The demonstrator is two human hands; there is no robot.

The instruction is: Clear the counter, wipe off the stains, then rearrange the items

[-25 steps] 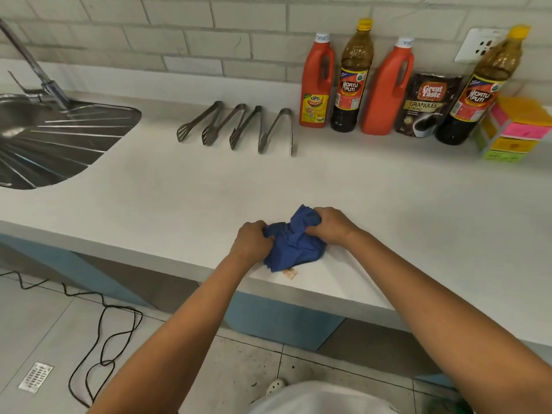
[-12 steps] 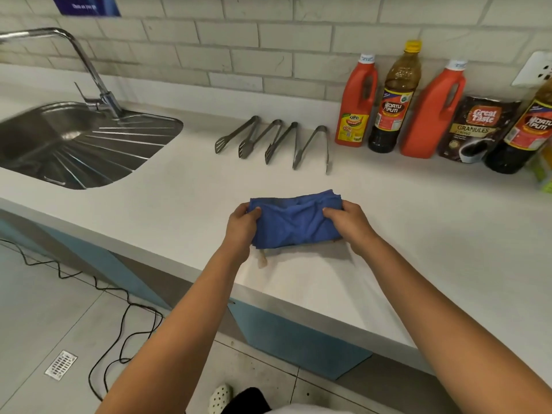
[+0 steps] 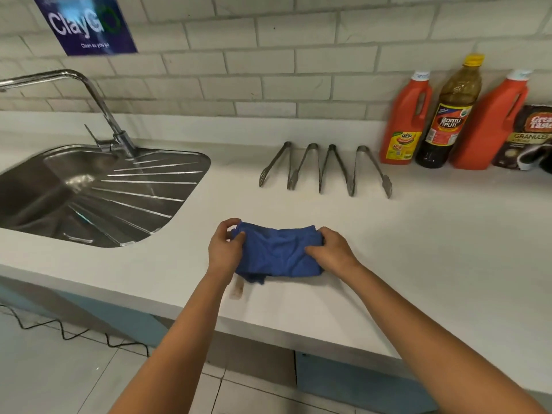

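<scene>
A blue cloth [image 3: 277, 252] lies folded on the white counter [image 3: 418, 249] near its front edge. My left hand [image 3: 225, 249] pinches the cloth's left end and my right hand [image 3: 331, 252] grips its right end. A small brownish stain [image 3: 238, 291] shows on the counter just below the cloth's left corner. Several metal tongs [image 3: 325, 168] lie in a row behind the cloth. At the back right stand two red bottles [image 3: 403, 121] [image 3: 490, 127], a dark sauce bottle [image 3: 448, 115] and a coffee granules pouch [image 3: 528, 138].
A steel sink [image 3: 74, 189] with a tap [image 3: 98, 106] is set into the counter at the left. A brick wall with a blue poster [image 3: 86, 22] runs behind. Black cable [image 3: 59, 330] lies on the tiled floor below the counter's edge.
The cloth went from bunched up to spread into a folded strip between both hands. The view shifted left, bringing the sink and tap into sight.
</scene>
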